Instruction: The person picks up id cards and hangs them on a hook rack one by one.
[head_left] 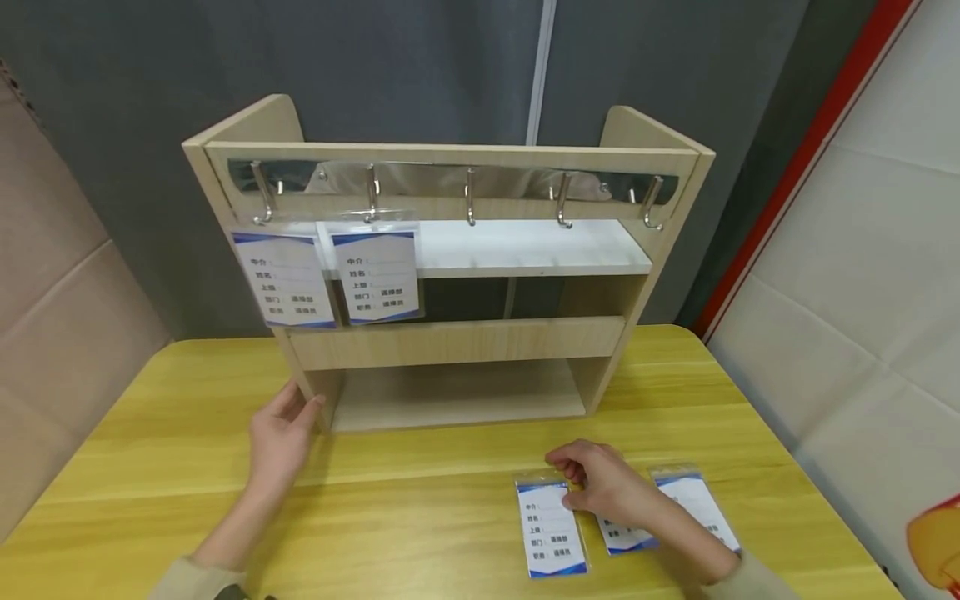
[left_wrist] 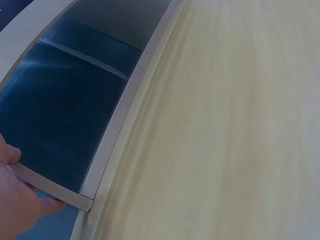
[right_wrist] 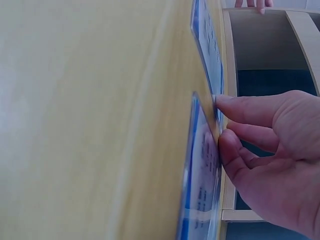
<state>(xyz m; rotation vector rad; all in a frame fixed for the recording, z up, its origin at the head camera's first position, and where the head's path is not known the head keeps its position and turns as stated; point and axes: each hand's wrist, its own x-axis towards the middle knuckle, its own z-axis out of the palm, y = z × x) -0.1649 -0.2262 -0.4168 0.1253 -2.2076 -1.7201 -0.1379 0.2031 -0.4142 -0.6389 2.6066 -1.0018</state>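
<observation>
My left hand [head_left: 279, 437] grips the lower left side panel of a wooden shelf [head_left: 457, 343]; in the left wrist view the thumb and fingers lie on opposite faces of that panel [left_wrist: 52, 189]. Over the table, my right hand [head_left: 609, 485] has loosely bent fingers at the upper right part of a name badge [head_left: 553, 533] in a clear sleeve. One fingertip touches this badge [right_wrist: 209, 42] in the right wrist view, and the badge lies flat. Two more badges, a middle one [head_left: 626, 537] and a right one [head_left: 701, 508], lie partly hidden under the right hand and forearm.
Several metal hooks [head_left: 470, 196] line the shelf's top rail. Two badges, one at the far left [head_left: 287, 279] and one beside it [head_left: 377, 275], hang from the leftmost hooks. A grey curtain [head_left: 420, 67] stands behind the yellow wooden table [head_left: 420, 517].
</observation>
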